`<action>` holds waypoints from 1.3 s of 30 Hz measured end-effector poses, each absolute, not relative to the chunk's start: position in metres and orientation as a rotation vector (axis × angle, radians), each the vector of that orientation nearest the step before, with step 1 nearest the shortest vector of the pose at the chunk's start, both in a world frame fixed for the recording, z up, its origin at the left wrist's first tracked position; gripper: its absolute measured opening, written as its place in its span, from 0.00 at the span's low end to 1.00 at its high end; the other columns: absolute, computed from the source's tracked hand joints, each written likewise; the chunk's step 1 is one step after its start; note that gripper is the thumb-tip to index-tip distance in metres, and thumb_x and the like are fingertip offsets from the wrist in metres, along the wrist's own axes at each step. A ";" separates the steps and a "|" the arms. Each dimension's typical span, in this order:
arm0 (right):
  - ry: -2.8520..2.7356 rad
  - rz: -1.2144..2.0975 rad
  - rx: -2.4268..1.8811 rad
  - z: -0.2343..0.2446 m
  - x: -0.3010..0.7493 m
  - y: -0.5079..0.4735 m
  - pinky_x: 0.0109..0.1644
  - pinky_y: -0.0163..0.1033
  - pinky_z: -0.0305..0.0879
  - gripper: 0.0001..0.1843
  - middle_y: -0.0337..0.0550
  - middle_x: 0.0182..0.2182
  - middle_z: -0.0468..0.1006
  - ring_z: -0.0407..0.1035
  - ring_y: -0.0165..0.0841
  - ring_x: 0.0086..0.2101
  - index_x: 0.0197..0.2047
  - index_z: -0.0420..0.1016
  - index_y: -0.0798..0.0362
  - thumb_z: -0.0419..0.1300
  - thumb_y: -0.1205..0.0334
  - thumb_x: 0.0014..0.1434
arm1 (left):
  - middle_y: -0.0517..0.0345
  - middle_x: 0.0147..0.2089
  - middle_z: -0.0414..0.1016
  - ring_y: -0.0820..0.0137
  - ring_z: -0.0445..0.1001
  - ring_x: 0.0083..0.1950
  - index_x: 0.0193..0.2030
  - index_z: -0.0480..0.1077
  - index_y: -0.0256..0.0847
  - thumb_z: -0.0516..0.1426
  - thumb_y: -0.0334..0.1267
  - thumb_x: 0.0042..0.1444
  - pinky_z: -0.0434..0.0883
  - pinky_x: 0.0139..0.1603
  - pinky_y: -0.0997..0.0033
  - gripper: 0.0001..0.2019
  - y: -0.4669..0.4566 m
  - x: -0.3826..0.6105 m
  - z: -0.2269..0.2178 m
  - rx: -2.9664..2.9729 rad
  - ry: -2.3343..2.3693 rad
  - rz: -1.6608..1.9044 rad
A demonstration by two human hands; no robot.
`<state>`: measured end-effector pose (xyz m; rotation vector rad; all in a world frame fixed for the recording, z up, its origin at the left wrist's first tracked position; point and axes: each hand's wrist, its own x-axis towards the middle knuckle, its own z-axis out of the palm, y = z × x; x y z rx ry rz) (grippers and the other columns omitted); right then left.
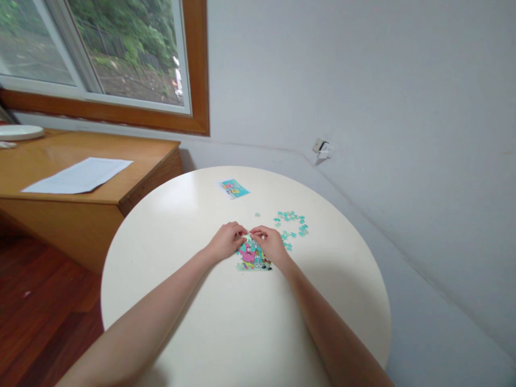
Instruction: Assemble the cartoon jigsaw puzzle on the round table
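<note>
A partly joined jigsaw puzzle (250, 257) with a pink starfish figure lies flat on the round white table (177, 215). At its upper edge a small pale green puzzle piece (249, 236) sits between my fingertips. My left hand (228, 242) reaches in from the left, its thumb and fingers pinched at the piece. From the right, my right hand (271, 244) pinches at the same spot and covers the puzzle's upper right part. How firmly each hand grips the piece is hard to see.
Several loose teal puzzle pieces (303, 231) lie right of my right hand, and a single piece (257, 215) lies beyond my hands. Farther back is a picture card (234, 188). A wooden desk (149, 156) with a paper sheet (78, 174) stands at left, below a window.
</note>
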<state>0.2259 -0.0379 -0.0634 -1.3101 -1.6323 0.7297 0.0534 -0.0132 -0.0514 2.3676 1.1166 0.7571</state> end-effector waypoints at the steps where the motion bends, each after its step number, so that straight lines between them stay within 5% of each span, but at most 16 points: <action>1: -1.634 0.731 -1.315 -0.063 0.226 -0.038 0.38 0.36 0.67 0.05 0.39 0.27 0.79 0.72 0.31 0.30 0.30 0.75 0.52 0.58 0.62 0.50 | 0.55 0.34 0.73 0.69 0.69 0.36 0.37 0.75 0.38 0.56 0.29 0.52 0.66 0.39 0.70 0.08 -0.013 0.053 -0.051 2.367 1.123 0.757; 39: -1.707 0.514 -1.342 -0.062 0.227 -0.039 0.38 0.36 0.64 0.11 0.38 0.27 0.73 0.66 0.30 0.29 0.28 0.75 0.51 0.53 0.72 0.47 | 0.56 0.29 0.72 0.70 0.68 0.33 0.30 0.74 0.39 0.52 0.27 0.51 0.65 0.37 0.71 0.10 -0.016 0.054 -0.047 2.411 1.122 0.733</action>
